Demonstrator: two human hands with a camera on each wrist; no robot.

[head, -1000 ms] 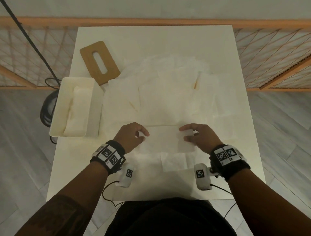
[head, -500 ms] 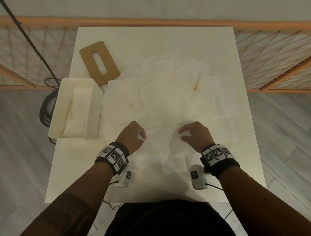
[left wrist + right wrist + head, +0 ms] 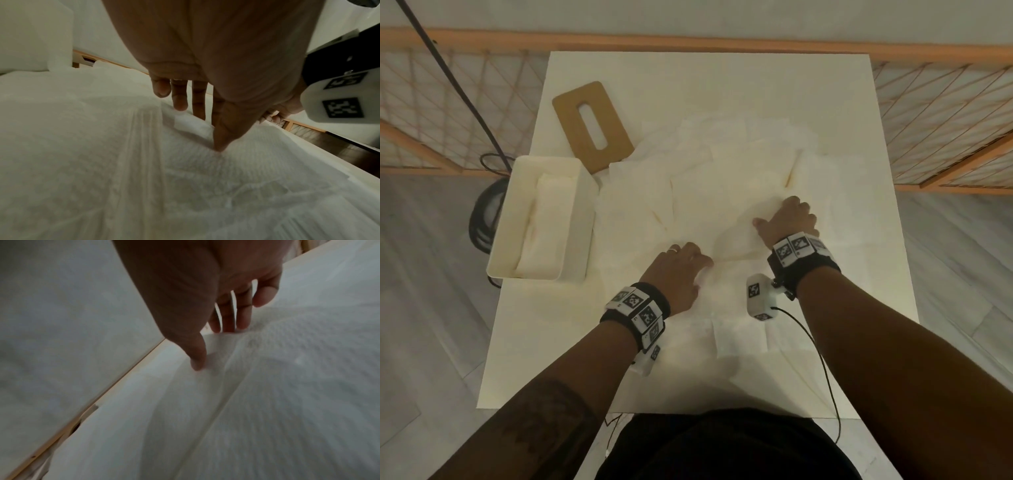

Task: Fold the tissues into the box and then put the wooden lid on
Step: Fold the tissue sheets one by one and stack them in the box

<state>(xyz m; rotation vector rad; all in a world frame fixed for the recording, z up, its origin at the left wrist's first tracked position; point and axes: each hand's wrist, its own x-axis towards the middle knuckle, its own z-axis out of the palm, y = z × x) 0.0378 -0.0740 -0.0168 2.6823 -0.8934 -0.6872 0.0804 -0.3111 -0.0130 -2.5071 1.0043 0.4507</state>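
From the head view, my left hand (image 3: 677, 274) and right hand (image 3: 789, 219) rest on tissues (image 3: 709, 192) spread over the counter (image 3: 722, 78); the box (image 3: 544, 219) sits left, with the wooden lid (image 3: 594, 125) behind it. Left wrist view: thumb and fingers (image 3: 179, 97) pinch a tissue fold. Right wrist view: thumb and fingers (image 3: 243, 318) pinch a tissue edge.

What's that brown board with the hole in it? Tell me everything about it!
That is the wooden lid for the white box. It is a flat brown rectangle with rounded corners and one long slot through its middle. It lies flat and askew on the table, just beyond the box. Tissues overlap its near corner. Neither hand touches it.
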